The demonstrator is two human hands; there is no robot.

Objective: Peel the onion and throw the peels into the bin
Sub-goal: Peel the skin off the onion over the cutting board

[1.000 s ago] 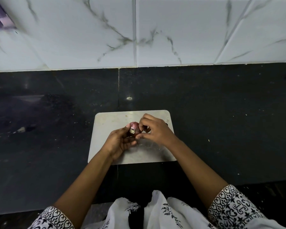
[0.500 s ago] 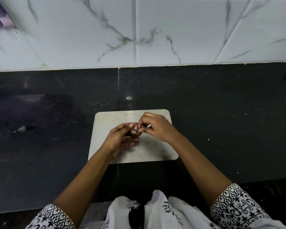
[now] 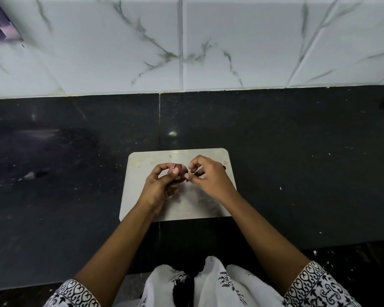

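While I hold the small pink-purple onion in my left hand above the pale rectangular cutting board, my left grip is closed around it, thumb across its near face. The onion lies just to the left of my right hand, whose thumb and forefinger are pinched together at the onion's right edge, probably on a thin strip of skin, though the strip is too small to make out. The right hand is the nearer one for the next pull, away to the right. I cannot tell the onion's long axis, since my left fingers hide most of it. No bin shows anywhere on the black stone tabletop.
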